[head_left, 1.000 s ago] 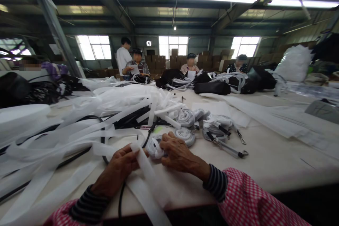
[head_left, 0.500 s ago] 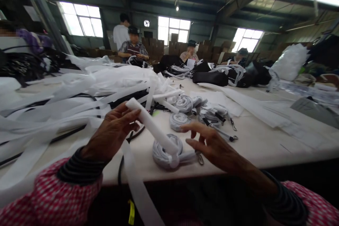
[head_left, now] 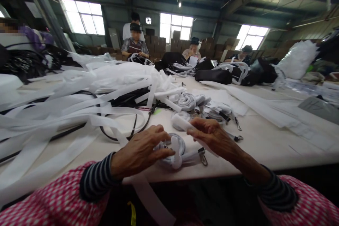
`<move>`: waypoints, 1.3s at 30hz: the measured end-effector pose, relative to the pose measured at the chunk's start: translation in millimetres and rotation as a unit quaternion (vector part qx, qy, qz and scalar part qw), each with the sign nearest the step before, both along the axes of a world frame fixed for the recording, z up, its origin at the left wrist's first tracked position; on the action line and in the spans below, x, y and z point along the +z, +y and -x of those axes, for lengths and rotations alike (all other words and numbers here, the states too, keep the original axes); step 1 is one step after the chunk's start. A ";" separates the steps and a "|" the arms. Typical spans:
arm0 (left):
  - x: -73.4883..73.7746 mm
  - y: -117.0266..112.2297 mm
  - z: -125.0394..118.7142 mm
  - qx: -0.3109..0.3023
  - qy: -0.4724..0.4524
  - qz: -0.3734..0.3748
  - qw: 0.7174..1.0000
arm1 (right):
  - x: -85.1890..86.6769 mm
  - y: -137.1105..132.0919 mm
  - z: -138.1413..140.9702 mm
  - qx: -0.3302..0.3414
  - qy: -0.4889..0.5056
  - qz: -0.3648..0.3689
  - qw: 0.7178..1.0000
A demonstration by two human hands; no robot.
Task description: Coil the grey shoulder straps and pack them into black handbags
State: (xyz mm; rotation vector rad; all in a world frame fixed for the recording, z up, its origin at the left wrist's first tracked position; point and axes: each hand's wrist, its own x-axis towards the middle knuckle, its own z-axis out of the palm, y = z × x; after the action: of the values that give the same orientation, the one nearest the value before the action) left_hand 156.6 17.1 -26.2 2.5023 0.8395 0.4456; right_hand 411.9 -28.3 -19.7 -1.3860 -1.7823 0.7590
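On the table, close to its near edge, lies a coiled grey-white strap (head_left: 180, 141) wrapped in clear film. A short white band (head_left: 176, 152) stands up from the front of this coil. My left hand (head_left: 144, 148) reaches over the coil's left side, thumb and fingers apart around that band; whether they touch it I cannot tell. Pinched in my right hand (head_left: 209, 134) is a white foam strip (head_left: 182, 123), held just above and right of the coil. A metal snap hook (head_left: 203, 159) at the strap's end rests below my right hand.
More coiled straps (head_left: 186, 101) lie behind my hands. White foam strips (head_left: 106, 77) and black straps cover the left side. Flat white sheets (head_left: 246, 102) lie at right. Black bags (head_left: 213, 76) sit at the back, where several people (head_left: 135, 44) work.
The white foam strip has passed from my left hand to my right and swung rightward. My left hand has come down to the coil.
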 end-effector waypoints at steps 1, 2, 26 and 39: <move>0.1 -1.7 -0.9 -0.033 0.049 -0.025 0.998 | -2.4 1.6 0.5 0.008 -0.033 -0.002 0.999; 0.8 -4.0 -3.3 -0.054 0.091 -0.043 0.994 | -3.7 3.1 2.1 0.017 -0.064 -0.006 0.998; -28.1 2.2 5.7 -0.077 0.094 -0.140 0.983 | 3.3 10.0 13.6 0.117 -0.419 -0.108 0.894; -11.7 22.1 21.7 -0.028 -0.046 0.148 0.988 | -8.4 18.2 41.9 0.113 -0.431 -0.146 0.883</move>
State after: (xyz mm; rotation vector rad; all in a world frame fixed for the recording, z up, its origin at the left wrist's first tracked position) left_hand 134.9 39.2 -37.9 2.2095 0.7391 0.3839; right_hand 370.0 -10.0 -28.1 -1.4187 -2.6361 -0.0942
